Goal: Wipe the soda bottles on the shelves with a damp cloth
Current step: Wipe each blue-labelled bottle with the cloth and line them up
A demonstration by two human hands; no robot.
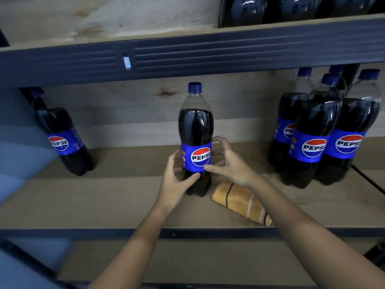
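A cola bottle [196, 130] with a blue cap and blue label stands upright in the middle of the wooden shelf [108, 201]. My left hand [176, 182] grips its lower part, thumb across the front below the label. My right hand [229, 163] curves round the bottle's right side at label height, its thumb tip on the label's lower edge and fingertips at the upper edge. A folded orange cloth [239, 201] with dark and pale stripes lies on the shelf just right of the bottle, under my right wrist. Neither hand touches the cloth.
One more bottle [62, 140] stands at the far left of the shelf. A group of several bottles [325, 138] stands at the right. A dark metal beam [187, 57] of the upper shelf runs overhead, with dark bottles [291, 9] on it.
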